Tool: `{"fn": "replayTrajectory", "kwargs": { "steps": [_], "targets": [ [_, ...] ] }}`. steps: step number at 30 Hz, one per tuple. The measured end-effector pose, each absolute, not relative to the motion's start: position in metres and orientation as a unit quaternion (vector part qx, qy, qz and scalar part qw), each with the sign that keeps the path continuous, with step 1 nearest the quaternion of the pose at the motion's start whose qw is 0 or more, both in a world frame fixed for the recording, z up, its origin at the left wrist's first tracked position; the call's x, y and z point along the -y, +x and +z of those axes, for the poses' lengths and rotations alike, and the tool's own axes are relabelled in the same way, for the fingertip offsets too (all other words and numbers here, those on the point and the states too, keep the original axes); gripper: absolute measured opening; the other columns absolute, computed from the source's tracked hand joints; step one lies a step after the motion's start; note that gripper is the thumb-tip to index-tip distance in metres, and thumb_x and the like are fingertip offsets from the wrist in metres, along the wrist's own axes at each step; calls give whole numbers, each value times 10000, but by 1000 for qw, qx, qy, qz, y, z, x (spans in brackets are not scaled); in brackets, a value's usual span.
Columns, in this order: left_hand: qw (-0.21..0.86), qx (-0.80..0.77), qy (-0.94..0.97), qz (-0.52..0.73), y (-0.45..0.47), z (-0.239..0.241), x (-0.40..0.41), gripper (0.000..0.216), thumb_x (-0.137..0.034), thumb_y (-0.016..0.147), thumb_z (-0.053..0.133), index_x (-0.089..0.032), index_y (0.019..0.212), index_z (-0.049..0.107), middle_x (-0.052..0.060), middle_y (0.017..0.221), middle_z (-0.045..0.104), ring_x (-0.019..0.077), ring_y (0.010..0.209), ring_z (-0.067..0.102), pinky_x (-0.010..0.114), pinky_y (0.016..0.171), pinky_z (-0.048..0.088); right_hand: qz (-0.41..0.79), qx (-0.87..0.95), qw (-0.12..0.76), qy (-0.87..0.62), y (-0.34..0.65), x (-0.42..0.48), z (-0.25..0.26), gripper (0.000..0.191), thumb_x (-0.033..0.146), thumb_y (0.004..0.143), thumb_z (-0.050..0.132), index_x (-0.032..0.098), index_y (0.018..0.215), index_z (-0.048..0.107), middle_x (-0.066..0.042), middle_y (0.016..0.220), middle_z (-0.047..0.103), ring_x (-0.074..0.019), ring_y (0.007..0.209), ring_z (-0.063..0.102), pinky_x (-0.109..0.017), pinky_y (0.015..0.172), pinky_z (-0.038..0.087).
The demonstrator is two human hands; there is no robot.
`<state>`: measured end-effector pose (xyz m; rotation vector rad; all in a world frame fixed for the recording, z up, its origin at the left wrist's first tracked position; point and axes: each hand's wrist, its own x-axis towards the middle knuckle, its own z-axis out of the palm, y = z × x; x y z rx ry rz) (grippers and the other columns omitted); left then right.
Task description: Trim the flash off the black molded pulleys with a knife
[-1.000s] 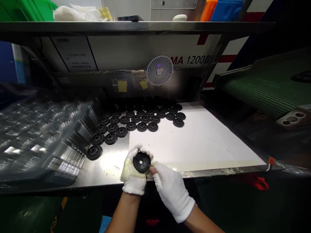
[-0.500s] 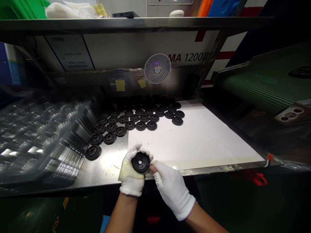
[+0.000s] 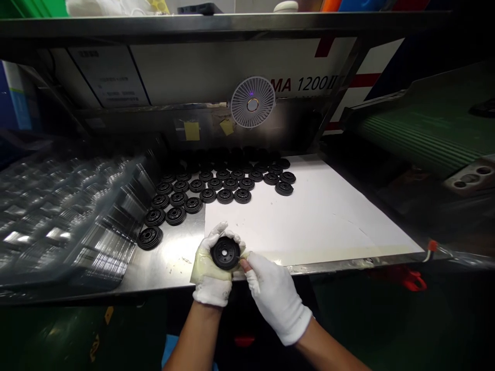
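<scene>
A stainless bench runs under a steel shelf, with a small fan mounted behind it and a green ribbed conveyor off to the right. Stacked clear plastic trays lie along the bench's left side, and a white sheet covers its right part. Rows of black ribbed discs fill the back of the bench, up to the sheet's rear edge and over its rear-left corner, with a few more near the trays.

The step in hand looks like close work on one disc, judged from the grip. That held disc sits near the front edge of the bench, by the sheet's front-left corner, face up. The gloved left hand cradles it, fingers closed around its rim. The gloved right hand comes in from the side, its fingertips pinched closed at the disc's right edge. A thin sliver shows there, too small to identify.
</scene>
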<state>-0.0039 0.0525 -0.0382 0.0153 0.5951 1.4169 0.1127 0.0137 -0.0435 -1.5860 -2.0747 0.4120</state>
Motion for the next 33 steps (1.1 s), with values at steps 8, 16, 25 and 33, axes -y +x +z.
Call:
{"fn": "replayTrajectory", "kwargs": {
  "steps": [8,16,25,33],
  "targets": [
    [677,-267,-25,686,5,-42,-56,127,-127,717,553,-166,832,590,24,716,597,139,698,586,342,740,491,128,776,232,-572,105,-8,-48,239,277,886,382,213,680,484,22,583,553,-124,506,470,-255,478,222],
    [703,-272,14,657,4,-43,-50,154,-164,706,539,-164,847,600,31,662,570,173,655,577,347,638,491,155,756,220,-597,121,-17,-48,222,276,899,354,220,742,500,12,641,570,-138,556,500,-254,511,276],
    [713,-268,-32,648,-2,-42,-56,65,-125,712,550,-153,748,595,17,650,575,139,659,570,331,704,491,250,786,186,-534,126,-5,-28,287,319,890,377,212,634,452,36,588,538,-112,536,485,-228,490,271],
    [726,-265,-81,630,-4,-40,-57,79,-90,705,553,-148,729,601,12,674,617,141,690,605,363,783,495,217,775,195,-561,148,-10,-15,63,288,790,523,232,816,522,20,654,567,-139,555,518,-230,490,302]
  ]
}}
